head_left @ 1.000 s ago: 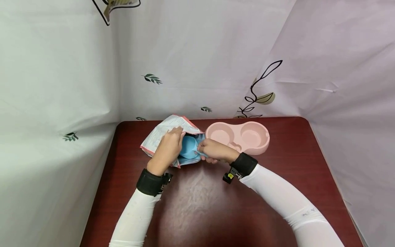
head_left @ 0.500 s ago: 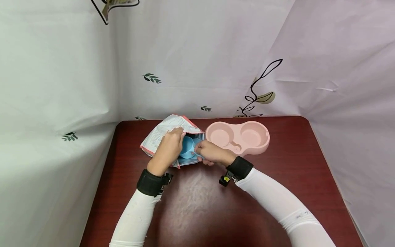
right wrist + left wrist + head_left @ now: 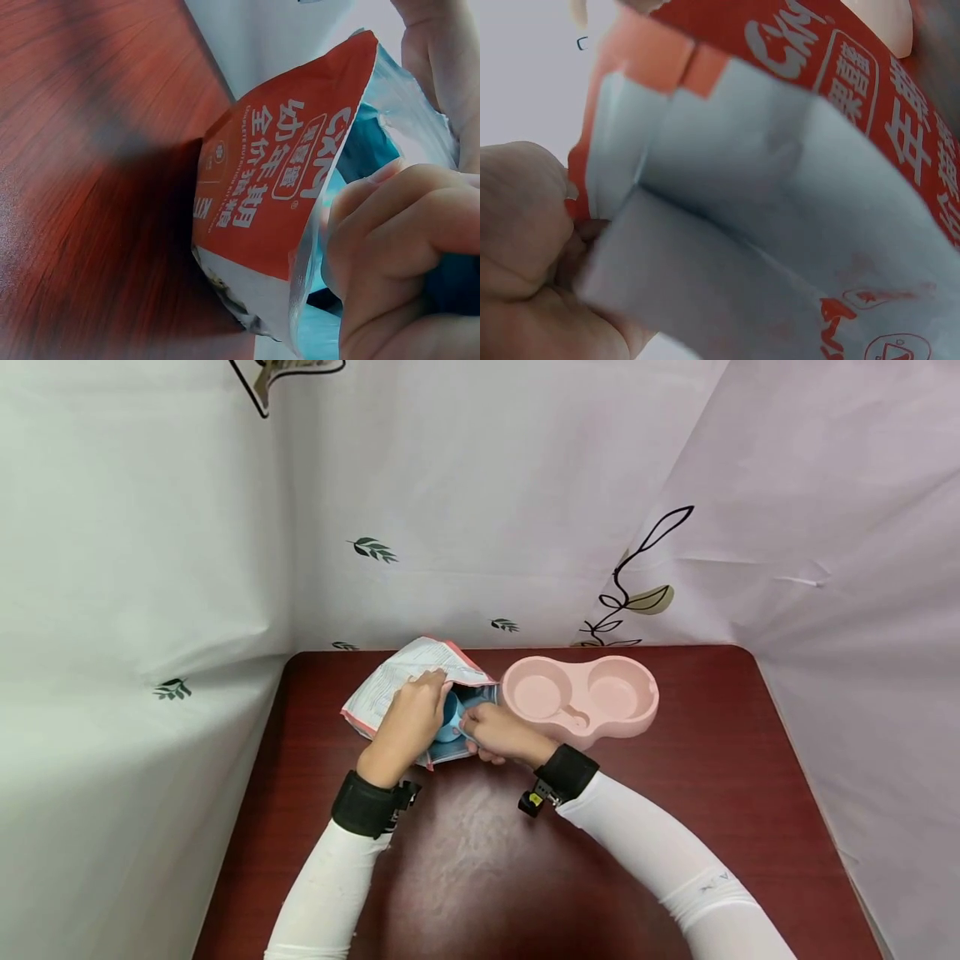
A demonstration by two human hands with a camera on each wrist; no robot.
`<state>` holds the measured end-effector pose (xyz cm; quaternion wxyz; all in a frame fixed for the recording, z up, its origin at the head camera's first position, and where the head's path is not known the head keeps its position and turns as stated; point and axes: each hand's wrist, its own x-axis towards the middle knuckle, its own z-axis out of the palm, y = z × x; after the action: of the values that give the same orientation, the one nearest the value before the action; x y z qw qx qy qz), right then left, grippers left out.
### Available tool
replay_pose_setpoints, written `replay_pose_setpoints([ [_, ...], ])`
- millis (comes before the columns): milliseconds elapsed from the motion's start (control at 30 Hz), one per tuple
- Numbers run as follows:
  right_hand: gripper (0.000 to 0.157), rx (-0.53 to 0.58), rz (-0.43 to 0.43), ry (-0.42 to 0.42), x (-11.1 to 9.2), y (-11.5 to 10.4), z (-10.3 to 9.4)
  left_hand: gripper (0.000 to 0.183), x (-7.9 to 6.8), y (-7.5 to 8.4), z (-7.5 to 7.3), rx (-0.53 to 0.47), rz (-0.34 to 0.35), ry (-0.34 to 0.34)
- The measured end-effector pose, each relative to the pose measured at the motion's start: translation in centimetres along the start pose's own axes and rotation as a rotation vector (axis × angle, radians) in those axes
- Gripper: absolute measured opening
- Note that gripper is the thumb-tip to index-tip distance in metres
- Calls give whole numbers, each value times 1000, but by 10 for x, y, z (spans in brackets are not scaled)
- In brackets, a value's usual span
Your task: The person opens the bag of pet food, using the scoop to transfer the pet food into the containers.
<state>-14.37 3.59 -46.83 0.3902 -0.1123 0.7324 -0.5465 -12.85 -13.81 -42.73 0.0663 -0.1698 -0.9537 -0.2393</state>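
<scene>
A cat food bag [image 3: 393,685] lies on its side, its mouth facing right. My left hand [image 3: 406,720] grips the upper edge of that mouth and keeps it spread; in the left wrist view the thumb and fingers close on the bag's edge. My right hand [image 3: 501,733] holds a light blue scoop [image 3: 450,723] by its handle. The scoop's cup is inside the bag's mouth, partly hidden behind the left hand and the bag. In the right wrist view, curled fingers [image 3: 405,240] overlap the opening, with the red printed front [image 3: 270,165] beside them.
Just right of the bag stands a pink double pet bowl [image 3: 578,681], with a scoop-shaped recess between its two round hollows. The dark red table [image 3: 675,793] ends at white patterned cloth [image 3: 465,493] behind and at both sides.
My right hand has moved left, pushing the scoop deeper into the bag, so less of its cup shows. The left hand has stayed on the bag's edge.
</scene>
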Motion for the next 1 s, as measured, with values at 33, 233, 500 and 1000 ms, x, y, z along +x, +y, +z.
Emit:
replay_pose_setpoints([
  [33,33,-12,-5,4,1,0,1,32,0,0,0,-1,-2,-4],
  [233,33,-69,-42,7,5,3,2,36,-1,-3,-2,-18,-22,-36],
  [500,31,-126,-163,-37,12,9,3,39,-2,-4,-2,-35,-20,-66],
  [1000,29,-48,-158,-44,-11,16,-10,40,1,-8,-6,-65,-67,-91],
])
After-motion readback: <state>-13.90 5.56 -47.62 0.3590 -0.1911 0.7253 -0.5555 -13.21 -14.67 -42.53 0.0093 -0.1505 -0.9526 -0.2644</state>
